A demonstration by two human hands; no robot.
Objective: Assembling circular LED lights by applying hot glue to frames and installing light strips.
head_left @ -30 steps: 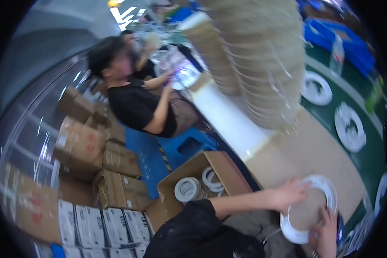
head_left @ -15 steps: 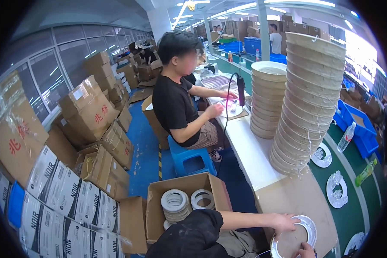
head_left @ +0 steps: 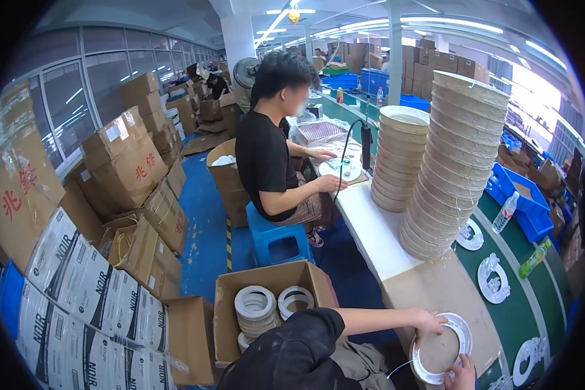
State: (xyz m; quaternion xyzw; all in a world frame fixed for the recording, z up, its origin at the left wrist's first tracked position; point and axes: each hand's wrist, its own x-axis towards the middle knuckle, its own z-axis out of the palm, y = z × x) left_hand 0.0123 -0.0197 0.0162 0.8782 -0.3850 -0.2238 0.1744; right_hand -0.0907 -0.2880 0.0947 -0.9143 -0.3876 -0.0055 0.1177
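Note:
A white ring (head_left: 466, 333) with a wide opening lies on the brown board (head_left: 406, 286) at the front end of the table. My left hand (head_left: 428, 323) reaches in from the left and grips its far left rim, thumb toward the opening. At the near right side, my right hand (head_left: 461, 376) holds the same rim, its fingers curled over the edge. A thin white cord (head_left: 398, 369) runs from the ring's left side toward my lap. My hands cover parts of the rim.
Tall stacks of pale round rings (head_left: 458, 162) stand just beyond the board. To the left, an open carton (head_left: 231, 325) holds more white rings. A co-worker (head_left: 266, 153) sits ahead on a blue stool (head_left: 276, 237). Bagged white rings (head_left: 494, 281) lie on the green conveyor (head_left: 517, 305).
My right hand shows more fully on the ring's near right rim. The ring appears slightly higher and farther left in view. The co-worker's hands have moved lower, to the table.

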